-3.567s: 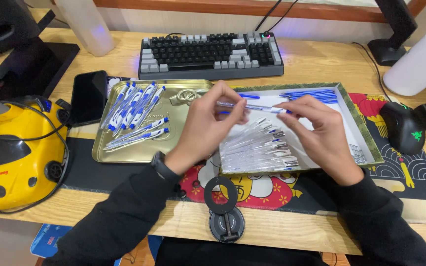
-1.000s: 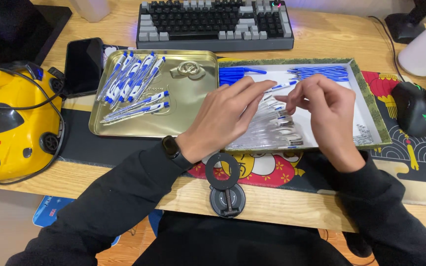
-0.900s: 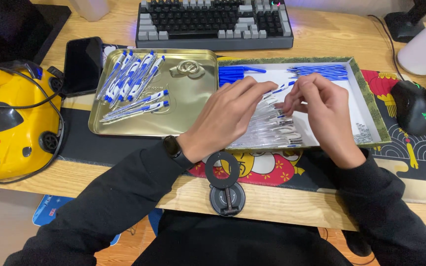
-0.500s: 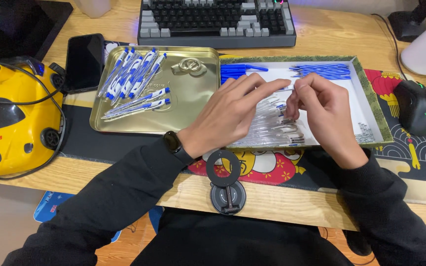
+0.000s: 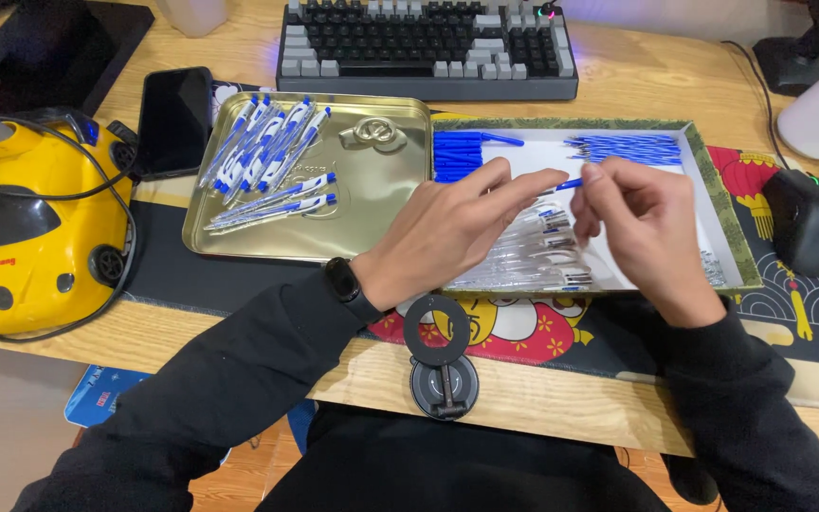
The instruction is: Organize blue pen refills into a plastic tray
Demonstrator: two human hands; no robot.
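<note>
Yellow machine point(image 5: 35, 237) at far left of tabletop point(image 5: 618, 398), dark phone point(image 5: 173, 118) beside it. Gold tin tray point(image 5: 353, 223) holds roughly a dozen finished blue-and-white pens point(image 5: 267, 166). Left hand point(image 5: 452, 232) and right hand point(image 5: 642, 232) meet over white box point(image 5: 703, 161), fingers pinched narrow on one pen part point(image 5: 569, 185), blue tip showing between them. Clear barrels point(image 5: 533, 261) heaped below, blue caps point(image 5: 457, 156) and refills point(image 5: 623, 149) at box's far edge: assembly looks under half done. Black mouse point(image 5: 806, 223) at right.
</note>
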